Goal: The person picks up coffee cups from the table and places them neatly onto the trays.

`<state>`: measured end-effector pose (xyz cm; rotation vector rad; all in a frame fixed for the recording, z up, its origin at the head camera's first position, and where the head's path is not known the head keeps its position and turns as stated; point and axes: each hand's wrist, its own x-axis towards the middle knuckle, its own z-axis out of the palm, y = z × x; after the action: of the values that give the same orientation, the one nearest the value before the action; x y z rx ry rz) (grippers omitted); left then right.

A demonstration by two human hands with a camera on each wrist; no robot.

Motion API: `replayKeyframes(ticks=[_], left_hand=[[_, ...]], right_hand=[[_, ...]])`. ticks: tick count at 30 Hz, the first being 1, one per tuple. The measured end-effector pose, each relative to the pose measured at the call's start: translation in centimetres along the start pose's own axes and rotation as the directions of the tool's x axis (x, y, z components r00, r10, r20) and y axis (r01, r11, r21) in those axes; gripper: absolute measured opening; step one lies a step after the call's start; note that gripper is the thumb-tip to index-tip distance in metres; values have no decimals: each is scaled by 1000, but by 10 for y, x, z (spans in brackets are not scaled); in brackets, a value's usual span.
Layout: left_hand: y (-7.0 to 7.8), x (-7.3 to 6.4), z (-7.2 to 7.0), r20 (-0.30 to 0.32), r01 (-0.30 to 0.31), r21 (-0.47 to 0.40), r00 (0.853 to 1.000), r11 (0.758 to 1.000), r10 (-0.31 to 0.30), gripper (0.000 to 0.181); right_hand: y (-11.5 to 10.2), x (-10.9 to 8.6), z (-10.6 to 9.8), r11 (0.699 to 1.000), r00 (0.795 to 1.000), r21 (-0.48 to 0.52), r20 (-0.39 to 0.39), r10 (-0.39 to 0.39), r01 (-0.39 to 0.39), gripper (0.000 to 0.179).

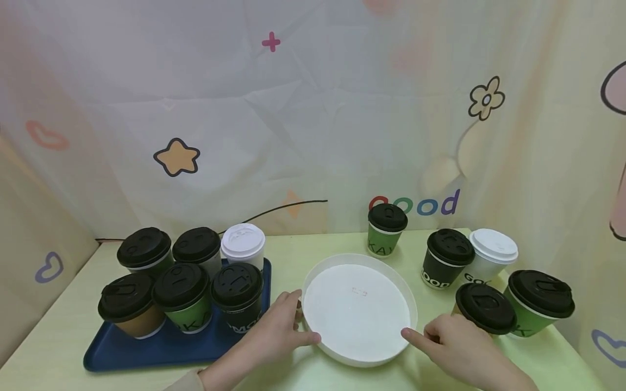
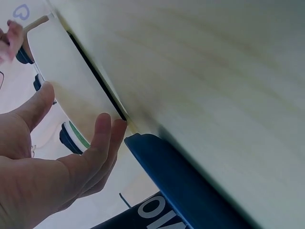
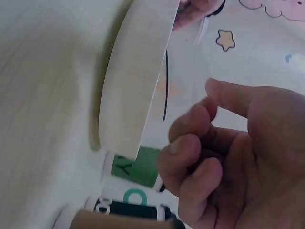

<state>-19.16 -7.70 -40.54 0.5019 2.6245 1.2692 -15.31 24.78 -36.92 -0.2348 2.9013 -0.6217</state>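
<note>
The round tray (image 1: pixel 357 320) is seemingly steadied by the left hand (image 1: pixel 280 327), spread without gripping, while the right hand (image 1: pixel 454 345) is held loosely curled and empty nearby.

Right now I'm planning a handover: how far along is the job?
Seemingly done: six lidded paper cups stand on the blue tray. In hand: the white round tray, holding no cup, between the left hand and right hand. Probably left: five other lidded cups, standing on the table outside both trays.
</note>
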Motion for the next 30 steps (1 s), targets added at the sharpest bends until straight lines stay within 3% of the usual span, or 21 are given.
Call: replayKeyframes(ticks=[4,7,13,21,26,30], left_hand=[[0,1,0,3,5,-2,1000,1000,-5,74],[0,0,1,-2,-8,-9,1000,1000,8,73],[2,-2,2,-4,-19,-6,1000,1000,19,73],[3,-1,2,3,-3,5,1000,1000,3,75],[3,-2,2,-9,-17,14,1000,1000,17,75],[2,-2,2,-8,-16,8,1000,1000,16,77]], right_hand=[[16,-5,-4,990,984,-10,111,140,-139,57],[35,-9,-6,984,972,-10,153,177,-178,62],[71,-21,-6,986,973,14,162,163,-168,68],[93,-19,-8,968,959,41,152,238,-247,70],[103,-14,-8,972,968,54,115,223,-230,66],[111,-9,-10,976,979,105,84,184,-193,76]])
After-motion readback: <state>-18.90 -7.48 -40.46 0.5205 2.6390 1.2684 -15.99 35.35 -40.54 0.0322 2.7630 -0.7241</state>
